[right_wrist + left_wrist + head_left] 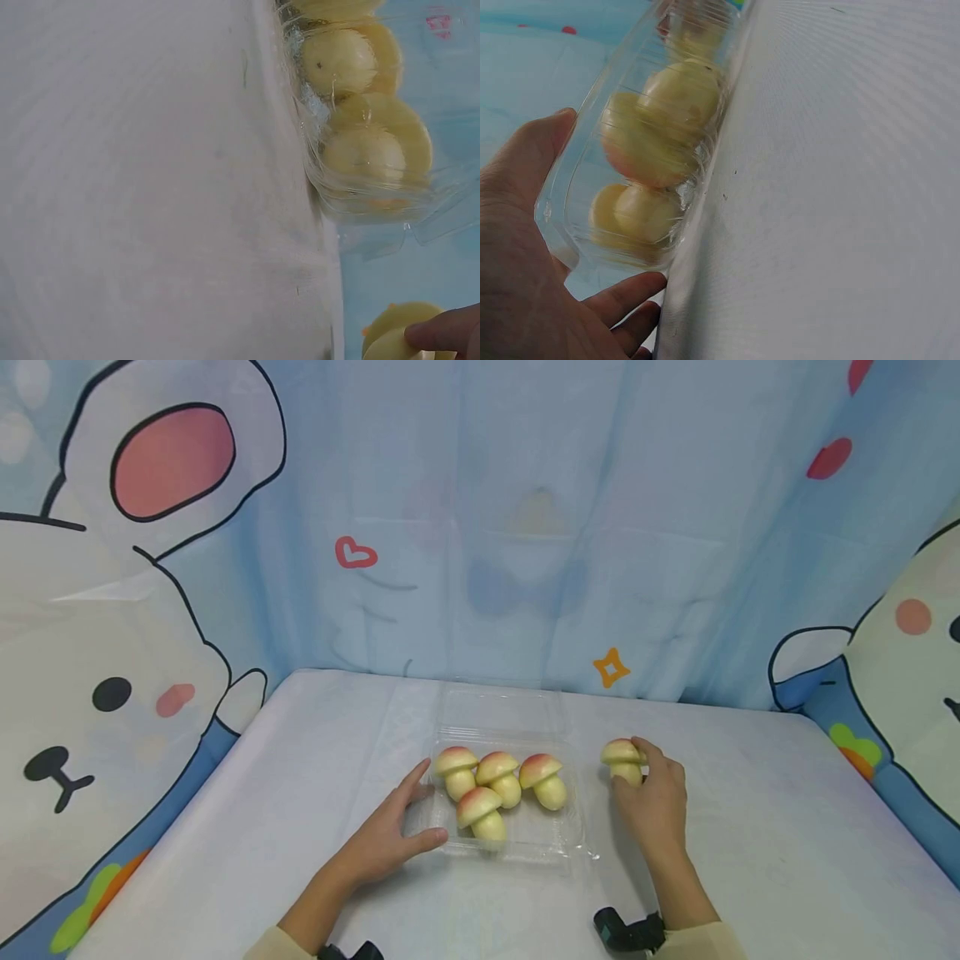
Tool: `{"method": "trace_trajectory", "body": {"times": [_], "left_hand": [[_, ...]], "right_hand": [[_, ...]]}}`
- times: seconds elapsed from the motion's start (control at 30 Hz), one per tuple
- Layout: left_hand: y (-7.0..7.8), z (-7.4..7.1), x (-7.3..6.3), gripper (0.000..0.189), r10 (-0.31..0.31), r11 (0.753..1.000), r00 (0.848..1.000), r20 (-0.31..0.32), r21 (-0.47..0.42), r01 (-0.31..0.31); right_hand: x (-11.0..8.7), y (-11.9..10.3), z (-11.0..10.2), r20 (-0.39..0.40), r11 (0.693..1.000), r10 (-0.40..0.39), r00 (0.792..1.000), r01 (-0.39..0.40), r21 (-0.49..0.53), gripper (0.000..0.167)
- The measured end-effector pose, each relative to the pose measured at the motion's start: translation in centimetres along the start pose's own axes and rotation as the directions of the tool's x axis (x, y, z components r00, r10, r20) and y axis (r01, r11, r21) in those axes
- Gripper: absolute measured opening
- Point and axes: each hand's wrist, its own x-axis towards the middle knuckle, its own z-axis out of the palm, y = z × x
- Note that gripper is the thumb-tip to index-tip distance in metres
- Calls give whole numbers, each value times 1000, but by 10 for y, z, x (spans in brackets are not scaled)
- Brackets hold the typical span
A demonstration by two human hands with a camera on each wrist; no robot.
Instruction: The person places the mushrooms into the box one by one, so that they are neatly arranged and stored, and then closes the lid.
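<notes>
My right hand (654, 797) pinches a toy mushroom (622, 760) with a pink-tinged cap and pale yellow stem, a little right of a clear plastic box (547, 842). In the right wrist view only a fingertip shows on this mushroom (397, 334). Inside the box lie several similar mushrooms (480, 814), tilted on their sides. At the box's left side is my left hand (386, 839), thumb and fingers spread around its near left corner. The left wrist view shows the thumb (551, 131) right at the box's rim and the other fingers low beside its wall.
The box's clear lid (501, 710) lies folded back behind it. A white cloth (750, 827) covers the table. Behind hangs a light blue curtain (510, 527) with cartoon animals. Black wrist devices (630, 933) sit at both sleeves.
</notes>
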Motion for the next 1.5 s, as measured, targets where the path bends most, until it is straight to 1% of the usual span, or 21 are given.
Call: {"method": "trace_trajectory", "body": {"times": [0.13, 0.47, 0.67, 0.97, 1.2, 1.4, 1.5], "left_hand": [[0, 0, 0, 98, 0, 1000, 1000, 3, 2, 0], [-1, 0, 0, 98, 6, 1000, 1000, 7, -9, -6], [-1, 0, 0, 99, 8, 1000, 1000, 7, -10, -8], [-1, 0, 1, 99, 12, 1000, 1000, 7, -2, -12], [-2, 0, 1, 99, -3, 1000, 1000, 2, -4, 3], [-3, 0, 0, 98, 0, 1000, 1000, 3, -3, 0], [-2, 0, 0, 99, 2, 1000, 1000, 3, -3, -2]], "right_hand": [[-2, -2, -1, -5, 1000, -5, 1000, 5, 2, 62], [-11, -8, -3, 12, 1000, -19, 1000, 19, 11, 63], [-14, -15, -6, 27, 999, -40, 999, 40, 12, 63], [-20, -29, -13, 28, 996, -75, 997, 74, 39, 62], [-22, -34, -12, 54, 995, -89, 995, 86, 49, 62], [-24, -40, -13, 38, 994, -101, 994, 99, 45, 62], [-26, -43, -14, 42, 993, -106, 993, 104, 47, 61]]}}
